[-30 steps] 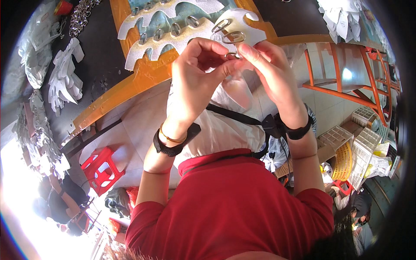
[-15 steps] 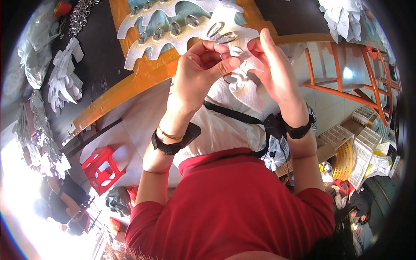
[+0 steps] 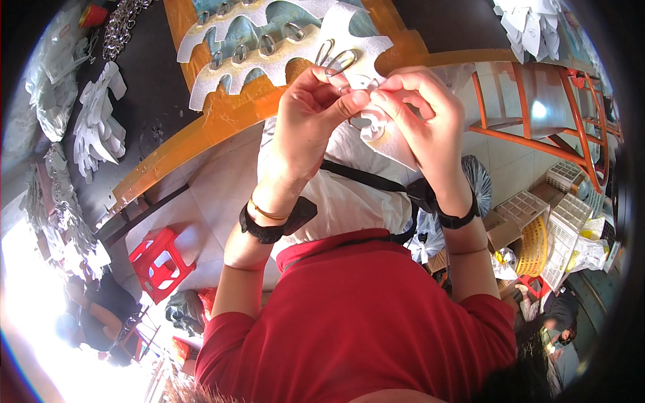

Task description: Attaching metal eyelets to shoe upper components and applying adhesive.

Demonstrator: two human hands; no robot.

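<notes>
At the edge of the workbench, my left hand [image 3: 304,119] is closed in a pinch, with a metal ring [image 3: 343,89] partly showing between its fingertips. My right hand [image 3: 430,111] pinches a narrow tab of a white fabric piece [image 3: 396,149], right beside the left fingertips. That piece hangs over the bench edge, and its lower part curls below my fingers. Two loose-looking oval rings [image 3: 341,62] stand on the fabric just above my hands. To the left lie wavy-edged white fabric strips [image 3: 247,67] with several metal oval rings [image 3: 267,45] set along them.
Orange tape [image 3: 161,158] covers the curved bench edge. On the dark bench top are a pile of metal rings [image 3: 119,30] and white fabric scraps [image 3: 97,121]. A red stool [image 3: 160,264] stands lower left, an orange metal frame [image 3: 531,127] at right, plastic crates [image 3: 568,218] below it.
My right hand has gone from spread fingers to a pinch on the fabric tab, coming closer to the left. The fabric and strips have shifted slightly left in view.
</notes>
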